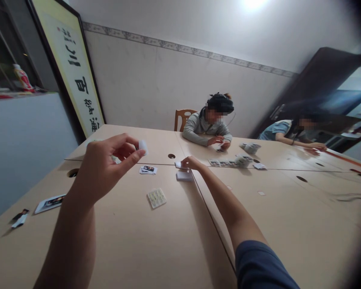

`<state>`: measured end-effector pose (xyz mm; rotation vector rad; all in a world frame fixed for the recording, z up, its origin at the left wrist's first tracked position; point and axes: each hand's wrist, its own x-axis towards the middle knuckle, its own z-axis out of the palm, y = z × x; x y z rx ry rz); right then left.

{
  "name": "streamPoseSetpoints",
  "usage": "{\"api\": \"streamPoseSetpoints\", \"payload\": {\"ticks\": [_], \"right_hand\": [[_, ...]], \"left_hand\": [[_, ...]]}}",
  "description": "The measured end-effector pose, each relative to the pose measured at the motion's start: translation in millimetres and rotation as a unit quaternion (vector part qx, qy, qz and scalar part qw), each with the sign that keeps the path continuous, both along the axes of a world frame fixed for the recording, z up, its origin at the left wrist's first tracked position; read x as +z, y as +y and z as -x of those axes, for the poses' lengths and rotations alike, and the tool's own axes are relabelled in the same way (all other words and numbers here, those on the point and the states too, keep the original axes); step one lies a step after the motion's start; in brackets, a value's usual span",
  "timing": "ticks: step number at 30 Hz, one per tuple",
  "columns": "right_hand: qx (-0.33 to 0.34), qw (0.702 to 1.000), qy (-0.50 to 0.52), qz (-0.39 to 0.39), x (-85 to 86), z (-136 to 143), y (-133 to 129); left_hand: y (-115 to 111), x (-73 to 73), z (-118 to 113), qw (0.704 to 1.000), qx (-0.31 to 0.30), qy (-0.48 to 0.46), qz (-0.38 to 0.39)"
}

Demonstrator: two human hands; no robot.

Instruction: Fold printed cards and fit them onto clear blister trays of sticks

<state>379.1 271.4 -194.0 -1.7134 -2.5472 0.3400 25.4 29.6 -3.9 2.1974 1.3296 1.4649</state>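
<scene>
My left hand (117, 154) is raised above the table at left of centre, pinching a small whitish translucent piece (142, 147) between thumb and fingers. Farther out, my right hand (192, 162) reaches to the table seam with its fingers closed on a white card (179, 165). Just below that hand lies a stack of white cards (184, 176). Between my hands is a small pile of printed cards (148, 169). Nearer to me rests a clear sheet with pale yellowish items (157, 198).
A printed packet (49, 204) and a dark-and-white scrap (20, 218) lie at the left. Across the table sits a person (209, 124) near rows of cards (224, 163) and bundles (250, 148). Another person (285, 130) leans in at the right. Round holes (171, 156) pierce the tabletop.
</scene>
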Motion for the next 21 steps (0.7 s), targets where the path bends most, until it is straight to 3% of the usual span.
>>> {"api": "streamPoseSetpoints", "payload": {"ticks": [4, 14, 21], "right_hand": [[-0.026, 0.997, -0.043, 0.051, 6.5, 5, 14], [-0.074, 0.989, -0.08, 0.095, 14.1, 16, 33], [-0.058, 0.996, -0.054, 0.047, 13.3, 19, 21]], "left_hand": [[-1, 0.3, -1, 1.0, 0.008, 0.007, -0.002], [-2, 1.4, -1, 1.0, -0.002, -0.007, 0.0], [-3, 1.0, 1, 1.0, -0.002, -0.002, 0.002]]}}
